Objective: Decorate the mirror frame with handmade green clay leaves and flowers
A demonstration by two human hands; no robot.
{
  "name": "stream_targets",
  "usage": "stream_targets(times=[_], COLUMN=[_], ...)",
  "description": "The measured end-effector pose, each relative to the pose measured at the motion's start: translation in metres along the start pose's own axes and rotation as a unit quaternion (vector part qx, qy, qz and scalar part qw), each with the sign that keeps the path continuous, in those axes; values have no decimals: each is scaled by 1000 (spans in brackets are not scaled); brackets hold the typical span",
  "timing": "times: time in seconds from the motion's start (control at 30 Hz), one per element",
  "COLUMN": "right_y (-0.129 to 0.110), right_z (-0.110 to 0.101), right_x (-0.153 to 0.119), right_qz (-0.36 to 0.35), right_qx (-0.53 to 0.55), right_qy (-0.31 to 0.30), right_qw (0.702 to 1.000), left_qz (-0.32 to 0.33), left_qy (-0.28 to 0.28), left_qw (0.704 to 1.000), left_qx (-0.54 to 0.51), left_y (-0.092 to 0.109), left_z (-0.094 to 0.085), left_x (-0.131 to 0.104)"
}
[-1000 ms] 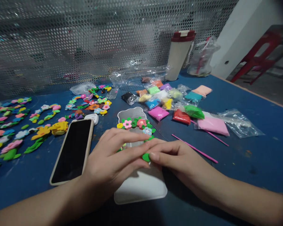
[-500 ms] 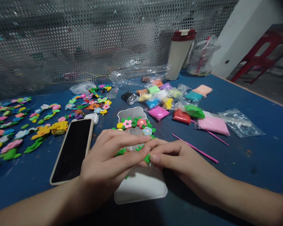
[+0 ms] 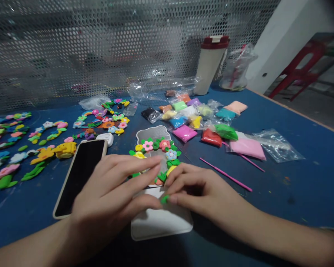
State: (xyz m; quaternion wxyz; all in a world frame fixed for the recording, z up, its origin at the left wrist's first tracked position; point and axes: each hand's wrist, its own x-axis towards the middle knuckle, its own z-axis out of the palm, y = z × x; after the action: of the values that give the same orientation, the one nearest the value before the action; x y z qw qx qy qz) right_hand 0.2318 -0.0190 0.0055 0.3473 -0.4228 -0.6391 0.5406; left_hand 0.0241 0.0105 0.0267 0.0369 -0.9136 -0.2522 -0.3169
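My right hand (image 3: 196, 187) pinches a small green clay piece (image 3: 165, 199) between thumb and fingers. Opposite it, my left hand (image 3: 114, 185) has its fingers stretched out and apart, with the thumb tip close beside the green piece; whether they touch, I cannot tell. Beneath both hands lies a white-rimmed, wavy-edged panel (image 3: 153, 130) that looks like a mirror, with a plain white flap (image 3: 163, 224) at its near side. A ring of clay flowers and leaves sits on the panel, among them a pink flower (image 3: 148, 145) and a light-blue flower (image 3: 171, 154). My fingers hide part of the ring.
A phone (image 3: 82, 178) lies left, beside several clay flower rings (image 3: 49, 131). Clay packets, including a magenta packet (image 3: 184, 134), lie behind right. A pink stick (image 3: 225, 174) lies right of my hand. A tumbler (image 3: 212, 65) stands before the perforated metal screen (image 3: 100, 48).
My hands have drawn apart slightly, the left moving left and down. The green piece is now lower, over the white flap, and more of the flower ring shows. The view has shifted slightly.
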Motion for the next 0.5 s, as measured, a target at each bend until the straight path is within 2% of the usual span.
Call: stream_targets(times=[0.1,0.2,0.33,0.5], right_y=[2,4,6,5], right_z=[4,8,9,10], right_x=[-2,-4,-5,-5], right_qz=[-29,-45,-71,-78], right_qx=[-131,-204,-237,-249], right_qy=[-33,-30,-16,4], right_qw=[990,977,969,965], left_qz=[-16,-35,-33,-42], left_qy=[2,-22,-51,-36], left_qw=[1000,999,998,997], left_qx=[13,-2,-20,-44], left_y=[-5,-4,1,3], left_z=[-7,-9,-8,-3], left_x=[-14,-24,-26,-22])
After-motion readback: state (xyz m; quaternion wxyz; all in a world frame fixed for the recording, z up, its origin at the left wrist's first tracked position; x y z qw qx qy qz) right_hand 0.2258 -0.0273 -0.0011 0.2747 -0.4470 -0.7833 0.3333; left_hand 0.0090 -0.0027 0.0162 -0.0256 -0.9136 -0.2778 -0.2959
